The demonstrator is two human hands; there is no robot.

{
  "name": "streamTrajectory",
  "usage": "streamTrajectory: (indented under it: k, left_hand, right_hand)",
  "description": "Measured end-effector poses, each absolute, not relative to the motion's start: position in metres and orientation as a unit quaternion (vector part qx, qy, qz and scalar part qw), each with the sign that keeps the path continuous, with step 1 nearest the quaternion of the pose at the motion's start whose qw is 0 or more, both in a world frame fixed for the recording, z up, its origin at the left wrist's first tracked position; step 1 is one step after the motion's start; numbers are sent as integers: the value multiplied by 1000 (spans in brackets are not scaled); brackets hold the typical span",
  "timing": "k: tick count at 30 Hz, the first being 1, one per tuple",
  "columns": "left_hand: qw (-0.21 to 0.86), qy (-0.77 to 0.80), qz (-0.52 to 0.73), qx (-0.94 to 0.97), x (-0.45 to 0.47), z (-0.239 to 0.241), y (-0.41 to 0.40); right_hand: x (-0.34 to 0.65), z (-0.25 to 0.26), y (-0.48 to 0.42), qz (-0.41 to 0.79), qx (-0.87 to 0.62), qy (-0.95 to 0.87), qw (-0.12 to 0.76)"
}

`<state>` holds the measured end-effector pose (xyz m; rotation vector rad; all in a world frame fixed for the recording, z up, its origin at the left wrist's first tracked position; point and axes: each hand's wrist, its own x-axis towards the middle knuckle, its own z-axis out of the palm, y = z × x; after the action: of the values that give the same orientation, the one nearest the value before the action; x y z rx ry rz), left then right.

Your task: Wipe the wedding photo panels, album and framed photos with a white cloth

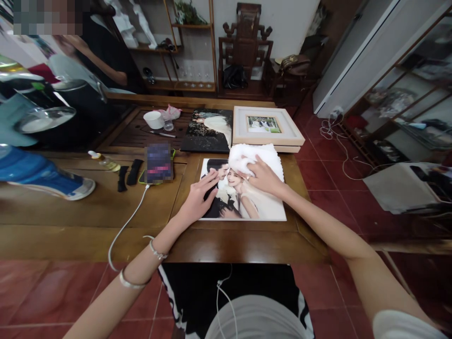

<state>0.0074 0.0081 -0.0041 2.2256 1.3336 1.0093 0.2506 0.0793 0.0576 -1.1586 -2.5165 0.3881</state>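
Observation:
A large wedding photo print (pixel 247 207) lies flat on the wooden table (pixel 88 207) in front of me. My left hand (pixel 199 197) rests flat on the print's left side, fingers stretched out. My right hand (pixel 263 176) presses a white cloth (pixel 256 155) onto the upper part of the print, fingers curled over the cloth. Bracelets circle my left wrist.
Behind the print lie a dark photo panel (pixel 208 132) and a white framed picture (pixel 266 126). A phone (pixel 158 165) with a white cable, black hair ties, a small bottle (pixel 104 161), a white cup (pixel 154 119) sit left. Another person's shoe (pixel 52 179) rests on the table's left end.

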Motion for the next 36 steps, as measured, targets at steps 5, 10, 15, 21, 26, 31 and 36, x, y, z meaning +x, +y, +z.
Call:
streamTrajectory:
  k: [5,10,15,21,26,31,36]
  left_hand:
    - [176,467,364,787,8,-4,9]
    - [178,463,367,787,9,-3,9]
    - [180,466,363,786,9,-1,7]
    - [179,467,365,785,9,-1,8]
    - [174,459,375,786,10,-3,9]
    - [172,464,369,787,9,-5,9]
    - [175,457,376,787,9,-7,10]
  right_hand:
    - [244,53,48,135,-387,-898,161]
    - [251,57,-33,185,-310,-924,124]
    - [259,61,-66,209,-261,-937,97]
    - [257,61,-13,189,-302,-926,124]
    - [241,60,44,144,-339,-917,151]
    - [222,63,83,124,-384,-903,145]
    - [218,56,75,121,-386,-905,132]
